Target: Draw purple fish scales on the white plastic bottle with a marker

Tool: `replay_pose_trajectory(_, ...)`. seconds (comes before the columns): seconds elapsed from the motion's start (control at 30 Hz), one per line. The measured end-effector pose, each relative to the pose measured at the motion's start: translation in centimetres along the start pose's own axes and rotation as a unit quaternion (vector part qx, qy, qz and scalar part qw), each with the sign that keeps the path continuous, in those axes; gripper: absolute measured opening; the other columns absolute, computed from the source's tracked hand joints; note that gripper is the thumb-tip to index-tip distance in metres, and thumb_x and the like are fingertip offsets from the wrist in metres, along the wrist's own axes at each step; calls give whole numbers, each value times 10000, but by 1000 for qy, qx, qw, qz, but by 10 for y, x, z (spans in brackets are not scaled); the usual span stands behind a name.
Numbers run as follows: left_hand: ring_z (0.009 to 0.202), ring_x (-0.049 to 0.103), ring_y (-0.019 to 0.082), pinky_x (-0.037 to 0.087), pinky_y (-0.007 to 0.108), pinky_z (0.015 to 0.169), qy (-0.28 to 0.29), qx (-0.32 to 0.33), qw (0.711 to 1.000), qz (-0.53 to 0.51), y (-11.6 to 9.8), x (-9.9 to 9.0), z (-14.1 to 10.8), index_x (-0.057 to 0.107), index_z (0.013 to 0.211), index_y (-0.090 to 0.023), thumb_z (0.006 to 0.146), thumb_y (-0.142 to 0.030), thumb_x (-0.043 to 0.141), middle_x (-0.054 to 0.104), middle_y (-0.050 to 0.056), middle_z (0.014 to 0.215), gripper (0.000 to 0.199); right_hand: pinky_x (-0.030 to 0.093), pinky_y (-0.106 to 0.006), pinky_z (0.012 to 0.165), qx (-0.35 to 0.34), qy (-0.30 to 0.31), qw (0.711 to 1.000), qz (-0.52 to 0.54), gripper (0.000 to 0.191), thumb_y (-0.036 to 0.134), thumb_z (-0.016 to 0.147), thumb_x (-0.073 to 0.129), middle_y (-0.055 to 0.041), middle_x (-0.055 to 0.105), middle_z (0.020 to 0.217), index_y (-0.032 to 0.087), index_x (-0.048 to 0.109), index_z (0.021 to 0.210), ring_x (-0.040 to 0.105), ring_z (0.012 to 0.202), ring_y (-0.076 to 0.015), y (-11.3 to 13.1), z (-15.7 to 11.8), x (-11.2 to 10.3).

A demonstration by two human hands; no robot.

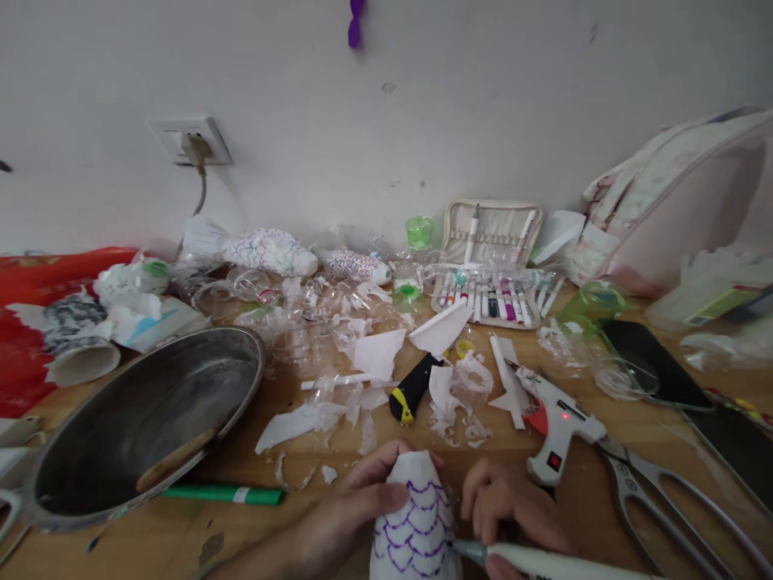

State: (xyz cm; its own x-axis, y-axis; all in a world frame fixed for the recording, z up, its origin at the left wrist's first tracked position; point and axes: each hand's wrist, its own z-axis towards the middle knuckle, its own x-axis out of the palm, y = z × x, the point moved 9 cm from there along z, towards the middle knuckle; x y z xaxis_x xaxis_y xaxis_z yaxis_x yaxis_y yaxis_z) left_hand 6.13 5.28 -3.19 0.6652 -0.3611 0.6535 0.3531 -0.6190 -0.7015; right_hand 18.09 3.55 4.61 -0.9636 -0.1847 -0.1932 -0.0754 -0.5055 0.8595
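A white, paper-covered fish body (416, 519) with rows of purple scale lines stands at the bottom middle, its lower part cut off by the frame. My left hand (362, 495) is wrapped round its upper left side, thumb on the front and fingers behind. My right hand (513, 503) grips a white marker (543, 561) that lies nearly level. Its grey tip meets the right edge of the scale pattern. Farther back lie two finished-looking fish shapes, a larger one (271, 251) and a smaller one (356, 266), both with coloured scales.
A metal pan (241, 354) stands left, with a green tube (259, 495) beside it. Paper scraps (378, 354), plastic pieces and a black utility knife (416, 388) fill the middle. To the right are a glue gun (568, 427), scissors (640, 491), a marker case (492, 229) and a backpack (682, 209).
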Motion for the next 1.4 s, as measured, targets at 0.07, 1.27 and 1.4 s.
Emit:
replay_pose_trajectory(0.07,887,583,154,431,261,762,-9,12,1000,-10,-2,-2,1,661,897,-193,693,-266,705,624,37,1147,221,377,-236,524,12,-19,1000,3,248,454,879,476,9,532,669,251,480,737,519,601,-155,0,1,-3)
replay_pose_trajectory(1.27,749,579,106,422,243,714,14,-3,999,45,-2,7,0,623,979,-229,718,-344,730,637,-12,869,305,489,-201,585,-40,111,992,45,220,495,867,516,11,574,661,284,571,843,617,676,-160,-16,-10,17)
replay_pose_trajectory(1.4,749,579,107,421,247,716,20,-3,999,42,-2,7,0,616,1010,-234,725,-340,725,636,-13,864,323,471,-207,544,-44,78,996,28,218,515,848,518,25,569,627,298,534,830,605,623,-163,-15,-8,14)
